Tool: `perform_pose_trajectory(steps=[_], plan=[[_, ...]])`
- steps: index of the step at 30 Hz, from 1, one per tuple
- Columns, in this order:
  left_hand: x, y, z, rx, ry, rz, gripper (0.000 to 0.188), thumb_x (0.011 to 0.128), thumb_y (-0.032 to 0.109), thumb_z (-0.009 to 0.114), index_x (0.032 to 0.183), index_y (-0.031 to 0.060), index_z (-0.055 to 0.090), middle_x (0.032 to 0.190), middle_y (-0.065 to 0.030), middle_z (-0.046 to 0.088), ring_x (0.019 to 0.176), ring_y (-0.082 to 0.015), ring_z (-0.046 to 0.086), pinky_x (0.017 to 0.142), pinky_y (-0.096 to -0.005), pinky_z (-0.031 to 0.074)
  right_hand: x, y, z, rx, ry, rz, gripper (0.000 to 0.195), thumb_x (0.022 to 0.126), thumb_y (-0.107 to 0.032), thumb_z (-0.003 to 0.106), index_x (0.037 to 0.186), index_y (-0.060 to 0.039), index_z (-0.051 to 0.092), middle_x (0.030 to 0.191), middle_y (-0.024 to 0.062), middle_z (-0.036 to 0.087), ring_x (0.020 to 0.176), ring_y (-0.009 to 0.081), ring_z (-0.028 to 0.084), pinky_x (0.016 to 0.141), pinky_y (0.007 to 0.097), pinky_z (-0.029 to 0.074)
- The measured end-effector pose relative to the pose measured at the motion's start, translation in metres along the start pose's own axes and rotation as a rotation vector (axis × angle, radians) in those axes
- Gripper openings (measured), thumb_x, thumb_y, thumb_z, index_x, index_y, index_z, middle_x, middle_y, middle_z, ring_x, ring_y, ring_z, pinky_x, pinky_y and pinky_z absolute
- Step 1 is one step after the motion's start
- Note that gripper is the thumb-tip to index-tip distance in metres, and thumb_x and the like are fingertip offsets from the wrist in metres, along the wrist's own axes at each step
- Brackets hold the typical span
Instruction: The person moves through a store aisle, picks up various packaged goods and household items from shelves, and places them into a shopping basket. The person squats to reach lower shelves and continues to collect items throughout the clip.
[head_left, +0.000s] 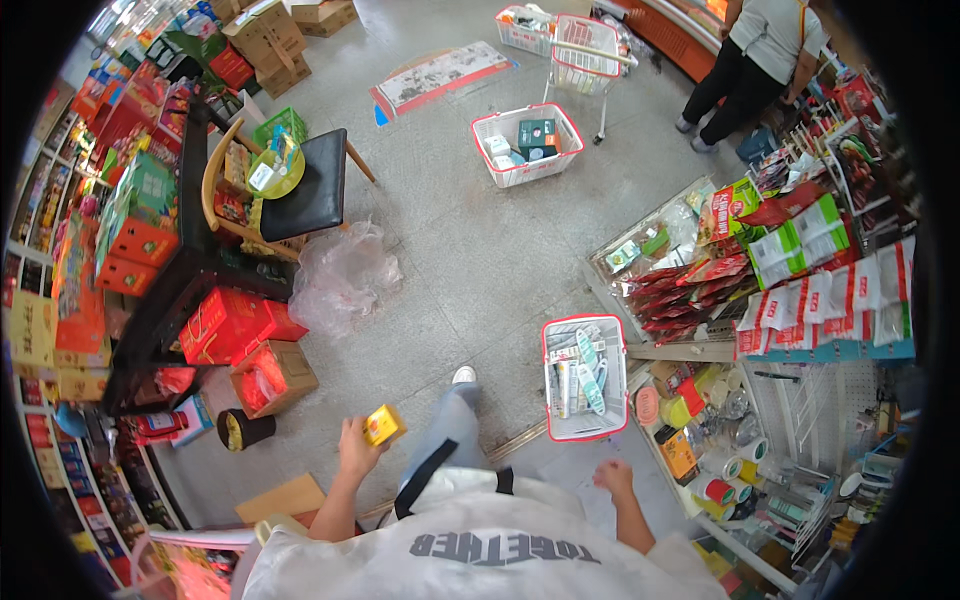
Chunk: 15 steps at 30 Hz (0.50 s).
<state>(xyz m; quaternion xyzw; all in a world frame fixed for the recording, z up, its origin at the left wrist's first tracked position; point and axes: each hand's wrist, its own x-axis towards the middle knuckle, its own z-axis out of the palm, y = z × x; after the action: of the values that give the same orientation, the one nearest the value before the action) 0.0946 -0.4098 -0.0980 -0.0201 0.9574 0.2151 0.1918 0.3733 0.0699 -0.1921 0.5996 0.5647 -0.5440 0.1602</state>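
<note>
My left hand (356, 451) grips a small yellow box (384, 426) at its side, held above the grey floor beside my leg. My right hand (615, 478) hangs to the right with its fingers loosely curled, and nothing shows in it. Just beyond that hand stands a white shopping basket with a red rim (546, 375), apart from the fingers. Inside it lie toothbrush packs (589, 388) and several long white boxes (566, 386). One white shoe (464, 374) shows ahead of me on the floor.
Farther ahead sit another basket (525, 180) of boxed goods and a wheeled trolley (585, 56). A black-seated chair (311, 187) and plastic sheeting (349, 281) are at left. Shelves of containers (720, 465) and hanging snack bags (817, 307) line the right; a person (750, 71) stands beyond.
</note>
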Motion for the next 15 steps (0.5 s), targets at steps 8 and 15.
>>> perform_pose_trajectory(steps=[8,15], plan=[[0.199,0.155,-0.071,-0.029,-0.067,0.330,0.060,0.063,0.010,0.089,0.114,0.0044,0.057,0.108,-0.0173,0.056,0.099,-0.0392,0.059,0.086,-0.0460,0.051,-0.032,-0.253,0.108,0.175,-0.117,-0.275,0.019,0.092,-0.013,0.066,0.106,0.0001,0.067,0.089,0.0088,0.070,0.076,0.0166,0.069,0.068,0.0278,0.055],[0.320,0.293,-0.088,0.014,-0.141,0.507,0.061,0.065,0.007,0.088,0.118,0.0071,0.058,0.111,-0.0168,0.056,0.100,-0.0402,0.061,0.083,-0.0460,0.054,0.033,-0.385,0.114,0.001,-0.044,-0.438,0.027,0.090,-0.017,0.069,0.110,0.0015,0.067,0.091,0.0093,0.072,0.083,0.0163,0.068,0.076,0.0311,0.054]])
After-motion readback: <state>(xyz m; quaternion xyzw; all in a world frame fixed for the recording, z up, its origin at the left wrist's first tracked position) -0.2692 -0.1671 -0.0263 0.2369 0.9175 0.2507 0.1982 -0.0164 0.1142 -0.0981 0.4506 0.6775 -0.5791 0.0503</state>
